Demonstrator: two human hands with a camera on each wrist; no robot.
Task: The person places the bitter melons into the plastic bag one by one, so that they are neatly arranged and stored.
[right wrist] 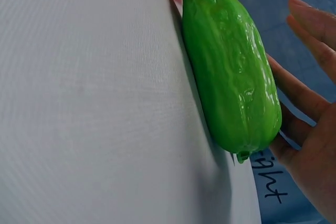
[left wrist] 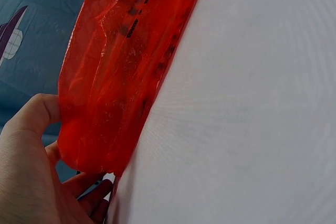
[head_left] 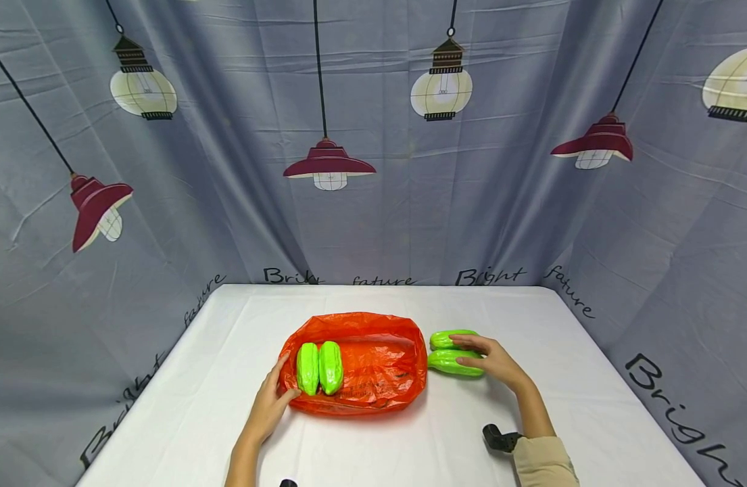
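A red plastic bag (head_left: 373, 399) lies spread with its mouth turned up, and its wall fills much of the left wrist view. My left hand (head_left: 268, 406) holds the bag's left edge between thumb and fingers. Two glossy green bitter melons (head_left: 308, 368) lie side by side inside, at the bag's left end. Right of the bag, two more bitter melons (head_left: 447, 362) rest on the table, one behind the other. Over their right ends reaches my right hand (head_left: 497, 365), fingers spread and extended. In the right wrist view, the nearer bitter melon (right wrist: 231, 72) shows its ridged skin and stem, with fingers behind it.
A white cloth covers the table (head_left: 361, 453). Grey-blue curtains (head_left: 373, 230) printed with lamps and lettering surround it on the back and sides. A black device (head_left: 501, 438) sits at the right wrist, beside the beige sleeve (head_left: 543, 463).
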